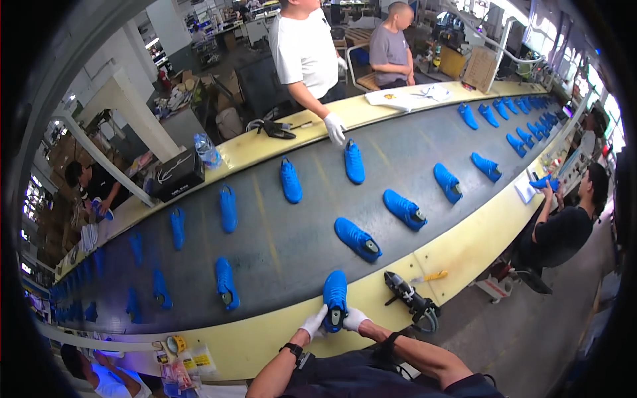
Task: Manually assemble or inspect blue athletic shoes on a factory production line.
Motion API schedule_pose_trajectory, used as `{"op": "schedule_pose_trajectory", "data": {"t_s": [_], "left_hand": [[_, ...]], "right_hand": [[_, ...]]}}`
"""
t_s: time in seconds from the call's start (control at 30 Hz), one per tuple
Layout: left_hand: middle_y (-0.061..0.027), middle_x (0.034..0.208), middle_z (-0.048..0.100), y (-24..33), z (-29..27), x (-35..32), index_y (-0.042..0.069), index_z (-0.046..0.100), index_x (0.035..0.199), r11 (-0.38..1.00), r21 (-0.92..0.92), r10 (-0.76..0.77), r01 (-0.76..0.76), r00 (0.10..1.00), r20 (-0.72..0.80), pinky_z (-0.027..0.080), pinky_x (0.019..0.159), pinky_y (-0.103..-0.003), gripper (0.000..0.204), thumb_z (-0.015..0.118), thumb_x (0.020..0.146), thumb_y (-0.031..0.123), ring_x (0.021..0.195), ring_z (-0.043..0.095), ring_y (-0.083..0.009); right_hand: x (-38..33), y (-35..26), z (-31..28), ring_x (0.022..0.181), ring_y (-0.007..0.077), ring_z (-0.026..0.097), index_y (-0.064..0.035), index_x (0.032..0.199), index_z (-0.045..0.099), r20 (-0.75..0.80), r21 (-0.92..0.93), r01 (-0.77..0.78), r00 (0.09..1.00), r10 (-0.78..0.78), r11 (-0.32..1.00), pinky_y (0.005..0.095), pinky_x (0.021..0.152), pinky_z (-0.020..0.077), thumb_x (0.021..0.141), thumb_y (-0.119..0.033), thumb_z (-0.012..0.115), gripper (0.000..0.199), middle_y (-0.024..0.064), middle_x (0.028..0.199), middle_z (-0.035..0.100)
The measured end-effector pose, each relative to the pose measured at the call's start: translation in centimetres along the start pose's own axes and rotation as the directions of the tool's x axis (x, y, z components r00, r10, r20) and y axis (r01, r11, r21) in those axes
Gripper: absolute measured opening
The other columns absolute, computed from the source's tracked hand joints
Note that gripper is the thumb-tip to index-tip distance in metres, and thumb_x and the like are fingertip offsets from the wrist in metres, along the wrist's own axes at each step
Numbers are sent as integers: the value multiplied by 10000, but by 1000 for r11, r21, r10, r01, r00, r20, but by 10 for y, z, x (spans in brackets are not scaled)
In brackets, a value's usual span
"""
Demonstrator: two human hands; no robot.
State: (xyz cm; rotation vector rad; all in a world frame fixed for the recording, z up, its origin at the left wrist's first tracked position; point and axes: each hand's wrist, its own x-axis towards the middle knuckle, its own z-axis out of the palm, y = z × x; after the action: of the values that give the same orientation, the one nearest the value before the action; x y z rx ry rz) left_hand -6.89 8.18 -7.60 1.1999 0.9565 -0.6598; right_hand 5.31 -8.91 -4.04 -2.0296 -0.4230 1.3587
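Observation:
A blue lace-up sneaker (336,292) lies toe-away from me at the near edge of the dark conveyor belt (265,278). My left hand (314,323), in a white glove, is closed on the left side of its heel. On the heel's right side, my right hand (355,320) grips it in another white glove. A pale oval patch shows inside the shoe opening. Just beyond, to the right, another blue sneaker (358,239) rests on the belt. To the left sits one more blue sneaker (226,283).
Rows of blue sneakers run along the belt. On the near yellow ledge (259,341) are a black hand tool (410,297), a yellow-handled knife (432,276) and a tape roll (176,343). Across the belt, a person's gloved hand (335,128) hovers near a sneaker. Other people sit around the line.

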Motion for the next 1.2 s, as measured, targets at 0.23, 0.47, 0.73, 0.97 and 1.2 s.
{"op": "schedule_pose_trajectory", "data": {"t_s": [0.23,0.47,0.73,0.97,1.2], "left_hand": [[-95,1355,675,10,21,-9,136,565,1462,850,-526,123,-18,979,164,579,960,-524,825,617,921,757,1166,676,-268],[-112,1249,704,12,26,-21,23,562,1457,804,-577,236,-142,968,90,622,896,-392,747,735,951,545,1015,725,-222],[-145,1255,708,14,43,-21,-10,592,1369,839,224,496,-496,866,62,528,1020,-386,673,847,833,309,1138,677,-244],[-89,1215,678,-27,35,0,5,543,1412,861,187,480,-473,877,4,509,1014,-363,672,811,873,303,1103,639,-201],[-109,1254,697,-13,12,-48,40,574,1427,935,-353,146,-21,932,331,578,950,-432,691,750,948,506,1185,669,-258]], "right_hand": [[-16,-20,2,732,251,763,-12,1073,739,216,-89,22,976,-2,996,368,659,625,840,-197,727,298,142,855,774],[-27,5,-41,799,233,772,-38,1094,733,132,-182,147,984,-124,972,401,772,610,968,-287,607,307,129,951,791],[-2,57,-173,1091,409,683,7,1232,666,-717,-347,41,632,-293,937,467,949,538,934,-287,731,424,247,1144,718],[-25,26,-157,1045,395,722,-27,1168,694,-418,-442,-45,894,-161,896,451,921,560,891,-427,754,490,214,1086,756],[-32,24,-152,1043,390,726,-38,1118,720,-380,-396,-63,919,-101,916,454,916,561,856,-514,773,546,210,1058,765]]}}
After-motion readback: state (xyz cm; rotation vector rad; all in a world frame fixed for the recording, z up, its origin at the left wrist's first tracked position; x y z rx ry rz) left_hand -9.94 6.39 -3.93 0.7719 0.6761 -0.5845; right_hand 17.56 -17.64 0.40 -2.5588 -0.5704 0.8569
